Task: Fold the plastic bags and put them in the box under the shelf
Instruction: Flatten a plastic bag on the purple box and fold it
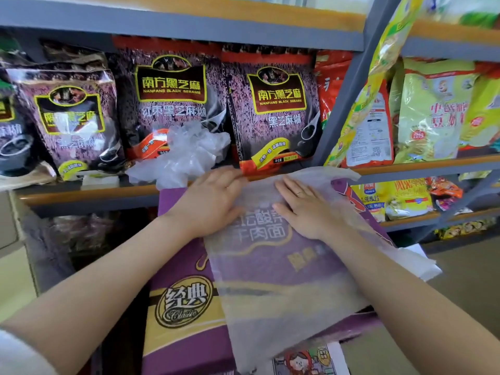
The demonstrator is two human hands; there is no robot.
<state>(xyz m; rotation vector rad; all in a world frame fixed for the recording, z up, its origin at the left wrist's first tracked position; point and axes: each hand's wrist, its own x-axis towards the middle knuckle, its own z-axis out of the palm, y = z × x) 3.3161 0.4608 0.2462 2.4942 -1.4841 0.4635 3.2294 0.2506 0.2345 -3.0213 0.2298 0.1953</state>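
Two flat palms, your left hand [213, 201] and right hand [300, 207], press the thin, slippery plastic bag [284, 280] spread beneath them on the purple box [178, 307]; pinch its far edge by your fingertips to fold.

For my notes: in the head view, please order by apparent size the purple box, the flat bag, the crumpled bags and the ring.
1. Purple box
2. Flat bag, though nearly as large
3. Crumpled bags, farther away, so true size unsure
4. Ring
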